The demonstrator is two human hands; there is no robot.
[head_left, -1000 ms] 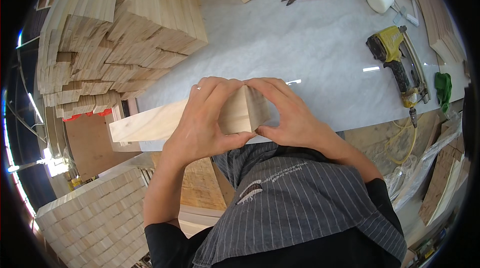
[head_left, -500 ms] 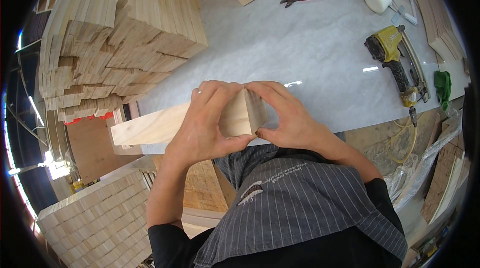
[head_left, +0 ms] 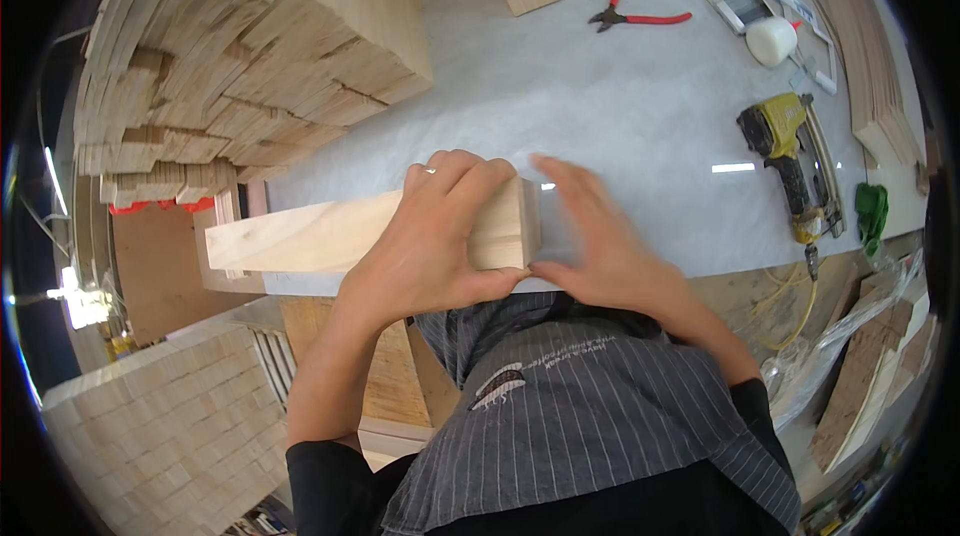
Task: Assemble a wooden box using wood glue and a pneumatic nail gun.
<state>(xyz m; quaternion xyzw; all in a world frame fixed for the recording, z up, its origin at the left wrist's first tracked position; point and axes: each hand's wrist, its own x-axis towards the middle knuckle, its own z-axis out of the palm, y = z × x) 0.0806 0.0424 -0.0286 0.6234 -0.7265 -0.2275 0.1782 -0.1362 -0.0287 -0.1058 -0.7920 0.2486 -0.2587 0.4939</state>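
With our left hand (head_left: 425,236) clasped across the wooden beam (head_left: 310,233) along the near edge of the table (head_left: 660,156) and our right hand (head_left: 608,258) spread wide at its right end, we risk it tipping off should the left grip slacken.

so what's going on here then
A person's left hand grips a long, pale wooden piece near its right end, at the near edge of a glossy grey tabletop. The right hand, blurred, is open beside that end; whether its thumb touches the corner is hard to tell. A yellow-and-black nail gun lies to the right, red-handled pliers farther back, and a stack of pale boards stands at left.
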